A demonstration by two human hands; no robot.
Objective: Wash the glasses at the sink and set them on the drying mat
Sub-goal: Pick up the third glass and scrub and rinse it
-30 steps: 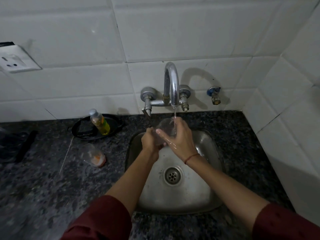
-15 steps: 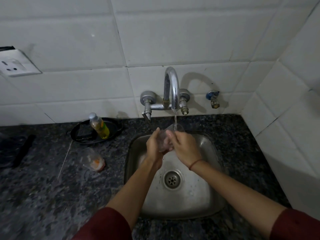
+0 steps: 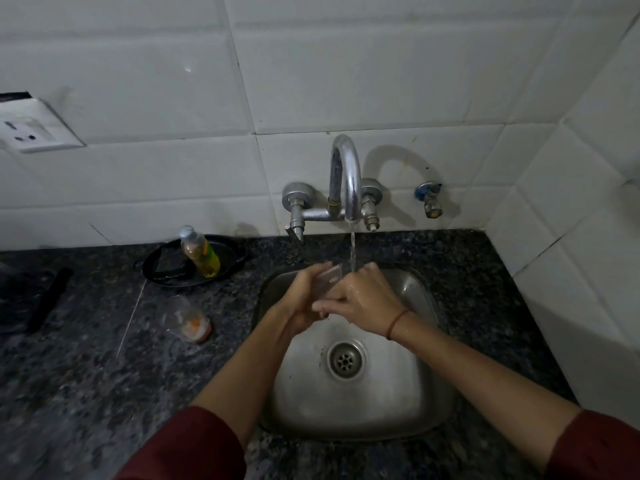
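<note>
Dark stone counter [image 3: 86,393], steel sink [image 3: 426,375]: over the sink, under running water [image 3: 353,251], one glass [image 3: 329,277] gripped in left hand [image 3: 304,299] and right hand [image 3: 367,306], mid-wash; dirty glass [image 3: 185,318] left of the sink, waiting.

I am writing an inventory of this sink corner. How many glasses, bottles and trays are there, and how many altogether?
Glasses: 2, the held glass and the residue glass
Bottle: 1
Black tray: 1
Total: 4
</note>
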